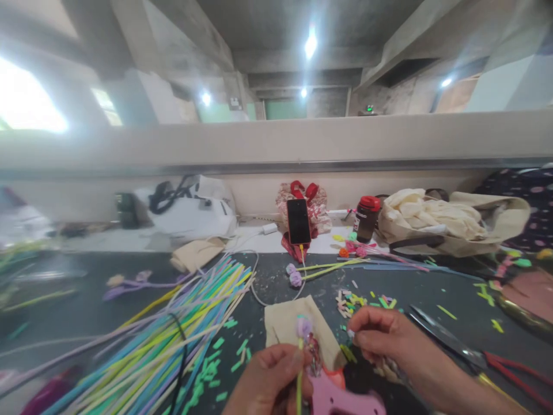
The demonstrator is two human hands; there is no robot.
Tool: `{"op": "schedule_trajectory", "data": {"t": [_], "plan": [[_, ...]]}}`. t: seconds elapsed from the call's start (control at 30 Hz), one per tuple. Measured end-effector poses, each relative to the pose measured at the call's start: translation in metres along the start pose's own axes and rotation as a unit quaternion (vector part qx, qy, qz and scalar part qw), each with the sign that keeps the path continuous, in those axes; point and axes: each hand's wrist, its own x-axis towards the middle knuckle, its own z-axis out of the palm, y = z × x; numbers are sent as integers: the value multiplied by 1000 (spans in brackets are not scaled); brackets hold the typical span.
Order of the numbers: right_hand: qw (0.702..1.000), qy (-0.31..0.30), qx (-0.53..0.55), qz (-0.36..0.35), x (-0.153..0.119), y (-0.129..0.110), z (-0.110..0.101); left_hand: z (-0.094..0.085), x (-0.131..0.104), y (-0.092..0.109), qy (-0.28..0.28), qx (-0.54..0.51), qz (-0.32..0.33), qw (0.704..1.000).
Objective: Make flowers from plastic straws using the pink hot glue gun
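Note:
My left hand (276, 374) is closed around the yellow-green stem (299, 383) of a fuzzy flower with a lilac head (303, 326). The stem stands roughly upright in its fingers. Right beside it lies a pink plastic tool (345, 397) with a metal front part, partly covered by my hand. To the right, my right hand (382, 334) pinches a small pale piece (351, 333) between thumb and fingertips; its kind is too small to make out. Under the flower head is a beige cloth (280, 323).
Many coloured fuzzy stems (185, 334) spread across the left. Cut bits (207, 369) lie about. Large scissors (458, 340) with red handles rest by my right forearm. Behind are a phone (298, 222) on a cable, finished flowers (295, 279), a bottle (367, 219) and a cloth bag (453, 225).

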Motion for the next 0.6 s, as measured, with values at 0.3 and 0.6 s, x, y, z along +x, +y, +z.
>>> {"op": "schedule_trajectory", "data": {"t": [0.3, 0.6], "plan": [[931, -45, -255, -258, 3, -4, 36, -7, 14, -14, -107, -34, 1, 994], [780, -107, -382, -485, 10, 8, 39, -17, 17, -21, -100, -44, 1, 994]]}}
